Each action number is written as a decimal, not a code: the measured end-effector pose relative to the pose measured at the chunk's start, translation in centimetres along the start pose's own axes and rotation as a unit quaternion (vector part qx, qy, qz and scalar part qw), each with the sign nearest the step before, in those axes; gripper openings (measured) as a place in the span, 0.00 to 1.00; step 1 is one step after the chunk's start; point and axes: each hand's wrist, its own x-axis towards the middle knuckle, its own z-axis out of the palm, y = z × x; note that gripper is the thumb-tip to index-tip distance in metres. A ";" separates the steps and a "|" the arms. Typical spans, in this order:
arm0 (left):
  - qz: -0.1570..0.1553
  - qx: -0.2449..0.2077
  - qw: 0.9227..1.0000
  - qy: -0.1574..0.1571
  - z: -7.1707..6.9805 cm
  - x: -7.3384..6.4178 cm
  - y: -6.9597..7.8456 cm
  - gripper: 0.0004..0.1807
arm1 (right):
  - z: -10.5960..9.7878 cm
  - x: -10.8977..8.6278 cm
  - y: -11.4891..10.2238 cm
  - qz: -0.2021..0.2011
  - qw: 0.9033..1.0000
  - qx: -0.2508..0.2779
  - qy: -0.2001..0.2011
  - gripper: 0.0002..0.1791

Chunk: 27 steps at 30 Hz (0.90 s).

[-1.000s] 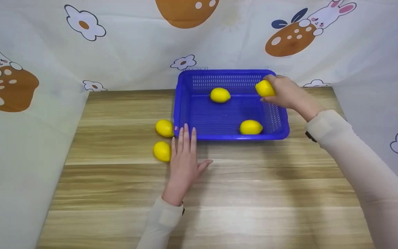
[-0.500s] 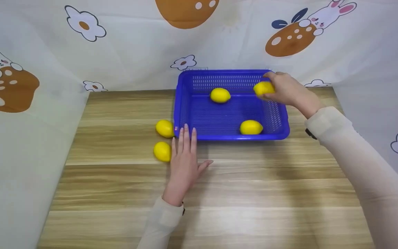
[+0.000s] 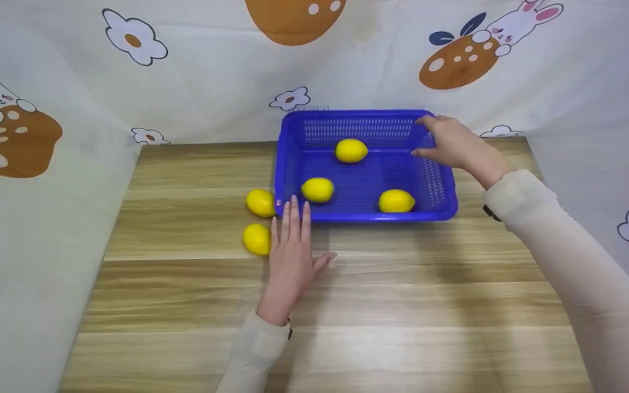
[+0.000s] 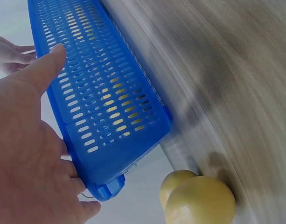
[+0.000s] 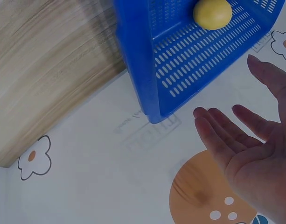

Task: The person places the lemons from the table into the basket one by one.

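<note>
Three yellow lemons lie in the blue plastic basket (image 3: pixel 369 217): a back lemon (image 3: pixel 351 150), a front-left lemon (image 3: pixel 318 190) and a front-right lemon (image 3: pixel 396 201). My left hand (image 3: pixel 291 256) lies with straight fingers over the basket's front-left rim, palm down. Above the back-right corner, my right hand (image 3: pixel 451 143) has its thumb and fingers spread, with nothing between them; the right wrist view shows the same gap. Outside, one lemon (image 3: pixel 260 202) sits against the basket's left side, and a nearer lemon (image 3: pixel 256 239) sits beside my left fingers, partly hidden by them.
Everything stands on a wood-grain table (image 3: pixel 183 305). A pale cloth (image 3: pixel 211 82) printed with rabbits and flowers hangs behind the basket and along both sides. The basket's back edge is close to the cloth.
The right hand has let go of its lemon, which now lies at the basket's front left. The back lemon has shifted slightly right. My left hand stays still.
</note>
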 end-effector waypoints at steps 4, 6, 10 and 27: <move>-0.002 0.002 1.000 -0.001 0.0 0.0 0.0 0.62 | 0.1 0.0 0.2 -0.007 1.000 0.001 0.007 0.39; -0.002 0.000 1.000 0.001 0.1 0.0 0.0 0.62 | 0.1 0.0 0.3 -0.007 1.000 0.001 0.008 0.39; -0.003 -0.008 1.000 0.002 0.2 0.0 -0.1 0.63 | 0.3 0.0 0.5 -0.005 1.000 0.000 0.008 0.39; -0.007 -0.010 1.000 -0.006 0.0 0.0 0.0 0.62 | 0.9 -0.7 1.0 0.005 1.000 0.005 0.011 0.39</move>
